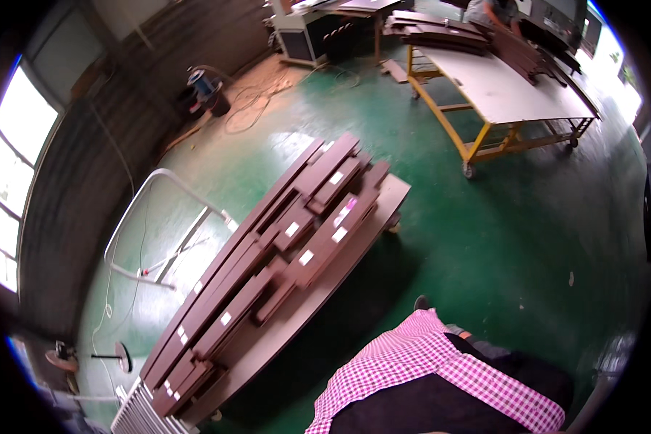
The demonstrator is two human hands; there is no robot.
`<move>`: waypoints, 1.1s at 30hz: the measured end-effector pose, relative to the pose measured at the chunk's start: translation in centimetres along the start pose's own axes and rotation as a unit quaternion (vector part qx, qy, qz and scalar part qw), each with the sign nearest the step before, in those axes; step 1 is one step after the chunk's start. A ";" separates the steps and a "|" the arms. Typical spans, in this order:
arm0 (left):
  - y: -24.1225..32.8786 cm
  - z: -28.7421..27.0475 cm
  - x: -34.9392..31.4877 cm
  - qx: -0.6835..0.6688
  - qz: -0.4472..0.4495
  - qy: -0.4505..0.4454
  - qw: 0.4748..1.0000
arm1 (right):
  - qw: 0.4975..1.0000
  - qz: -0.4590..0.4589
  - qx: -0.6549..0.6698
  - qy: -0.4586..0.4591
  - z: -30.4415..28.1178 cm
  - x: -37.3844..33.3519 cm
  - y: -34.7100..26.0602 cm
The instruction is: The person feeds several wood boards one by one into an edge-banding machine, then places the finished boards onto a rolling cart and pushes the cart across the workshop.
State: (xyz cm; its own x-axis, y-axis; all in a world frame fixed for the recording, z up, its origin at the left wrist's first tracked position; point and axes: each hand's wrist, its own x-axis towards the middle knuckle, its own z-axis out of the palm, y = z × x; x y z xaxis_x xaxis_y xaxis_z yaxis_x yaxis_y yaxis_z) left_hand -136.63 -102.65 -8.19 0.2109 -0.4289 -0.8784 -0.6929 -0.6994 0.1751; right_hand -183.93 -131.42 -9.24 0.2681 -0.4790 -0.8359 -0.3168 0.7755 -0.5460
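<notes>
Neither of my hands can be made out. Pink-and-white checked cloth [390,354] and dark clothing [398,409] on my body fill the lower right, and a dark shoe tip [422,302] pokes out beyond them. Nearest to me on the left is a long flat table [296,318], set at a slant. Stacked along it are brown boards [220,300] of several lengths, many bearing small white labels. A pink-and-white wrapper or sticker [345,210] lies on one board near the far end.
A wheeled table with a yellow frame [477,137] stands far right, carrying more brown boards [441,36]; another person [493,13] is behind it. A bent metal tube frame [116,231] stands left. Cables [249,108] trail near a dark bucket-shaped container [215,105]. The floor [470,246] is green.
</notes>
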 end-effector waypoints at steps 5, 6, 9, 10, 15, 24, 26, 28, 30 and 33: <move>16.7 -4.6 3.1 -0.089 0.052 0.031 0.994 | 0.942 -0.020 -0.311 0.123 -10.2 -0.2 -13.0; 19.8 -6.3 3.7 -0.114 0.065 0.036 0.991 | 0.830 -0.042 -0.555 0.036 -13.3 2.1 -14.4; 27.9 -12.0 6.4 -0.238 0.092 0.065 0.965 | 0.783 -0.044 -0.619 0.041 -19.9 6.8 -23.2; 29.8 -13.2 7.1 -0.319 0.093 0.085 0.939 | 0.813 -0.050 -0.577 0.069 -21.0 8.6 -27.9; 34.5 -12.5 13.8 -0.618 -0.146 0.089 0.767 | 0.930 -0.251 -0.235 0.130 -24.3 21.6 -44.2; 58.5 -19.0 33.7 -0.231 0.036 0.122 0.965 | 0.880 -0.018 -0.464 -0.100 -42.4 31.4 -57.7; 66.7 -25.6 38.1 -0.413 0.103 0.206 0.881 | 0.836 -0.036 -0.535 -0.116 -45.1 35.5 -63.0; 75.7 -35.9 39.9 -0.288 0.099 0.246 0.920 | 0.830 -0.045 -0.545 -0.112 -46.6 40.6 -67.6; 82.5 -46.0 39.8 -0.349 0.172 0.249 0.887 | 0.805 -0.067 -0.577 -0.117 -47.8 45.8 -72.2; 86.9 -52.2 44.0 -0.457 0.166 0.301 0.820 | 0.707 -0.129 -0.677 -0.160 -49.5 54.4 -79.4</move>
State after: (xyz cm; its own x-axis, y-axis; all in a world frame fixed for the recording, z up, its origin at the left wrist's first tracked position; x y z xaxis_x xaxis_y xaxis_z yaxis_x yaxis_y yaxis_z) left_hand -151.53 -212.12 -8.39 0.6085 -0.6944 -0.3841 -0.0326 -0.5055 0.8622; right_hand -189.24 -239.37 -14.13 0.5987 -0.2476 -0.7618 -0.7427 -0.5276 -0.4123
